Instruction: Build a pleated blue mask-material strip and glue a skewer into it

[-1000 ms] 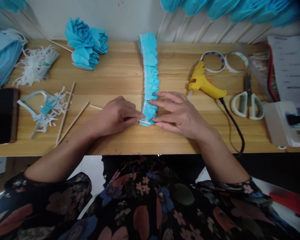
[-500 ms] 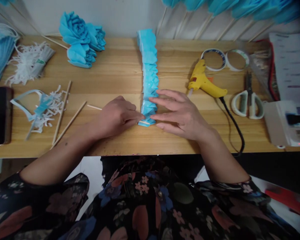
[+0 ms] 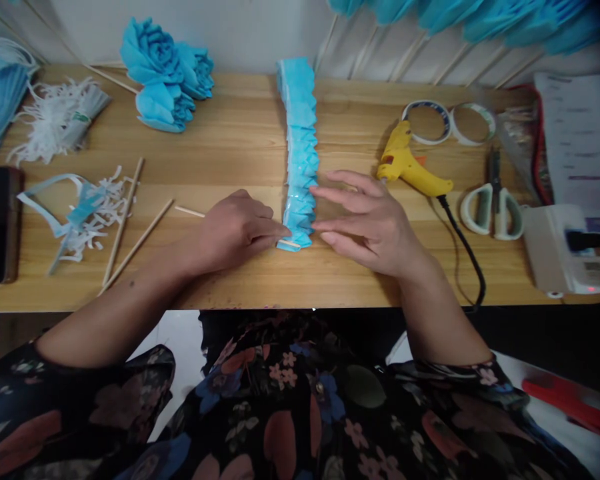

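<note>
Blue strip [image 3: 301,143] — likely light, soft, easily creased; hold its edges. Left hand [image 3: 240,227], grip narrow, pinches a stick [image 3: 189,211] — right hand [image 3: 370,223] spread wide.

The ruffled strip [image 3: 301,150] at the frame's centre is bright sky blue on a tan, wood-grained tabletop [image 3: 240,153], the artificial flowers [image 3: 163,70] at upper left a deeper turquoise, the glue gun [image 3: 411,170] at right yellow with a black cord [image 3: 463,240], and the blouse [image 3: 293,413] along the bottom black, printed with pink, rust and blue blooms.
</note>
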`<state>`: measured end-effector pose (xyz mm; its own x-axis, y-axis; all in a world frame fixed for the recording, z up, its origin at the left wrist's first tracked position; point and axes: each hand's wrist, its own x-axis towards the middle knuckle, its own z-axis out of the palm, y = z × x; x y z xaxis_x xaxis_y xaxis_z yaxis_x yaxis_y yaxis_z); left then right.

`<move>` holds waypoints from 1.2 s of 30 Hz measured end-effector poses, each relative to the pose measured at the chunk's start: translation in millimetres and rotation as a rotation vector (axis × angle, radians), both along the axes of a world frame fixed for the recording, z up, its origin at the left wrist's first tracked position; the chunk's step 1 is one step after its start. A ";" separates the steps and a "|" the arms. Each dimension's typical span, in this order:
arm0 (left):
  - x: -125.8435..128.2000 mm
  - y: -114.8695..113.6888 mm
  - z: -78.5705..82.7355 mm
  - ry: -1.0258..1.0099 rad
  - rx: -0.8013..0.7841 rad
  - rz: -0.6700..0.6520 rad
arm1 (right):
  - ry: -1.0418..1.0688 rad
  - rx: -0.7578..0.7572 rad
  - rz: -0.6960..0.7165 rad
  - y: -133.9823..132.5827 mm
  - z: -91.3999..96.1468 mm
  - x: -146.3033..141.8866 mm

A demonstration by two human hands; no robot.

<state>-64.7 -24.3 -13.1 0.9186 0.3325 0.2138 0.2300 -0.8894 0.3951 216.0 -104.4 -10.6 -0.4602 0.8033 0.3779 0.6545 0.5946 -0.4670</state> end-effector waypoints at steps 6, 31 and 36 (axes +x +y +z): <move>0.0 0.3 0.6 -0.003 0.006 -0.014 | -0.006 0.021 0.014 1.1 -5.1 -1.9; -1.1 -1.6 11.5 -0.119 -0.207 0.097 | -0.056 -0.022 0.018 -2.2 -6.7 -4.0; 0.9 -1.2 1.8 -0.095 -0.091 0.038 | -0.054 -0.033 0.020 -2.8 -5.8 -4.5</move>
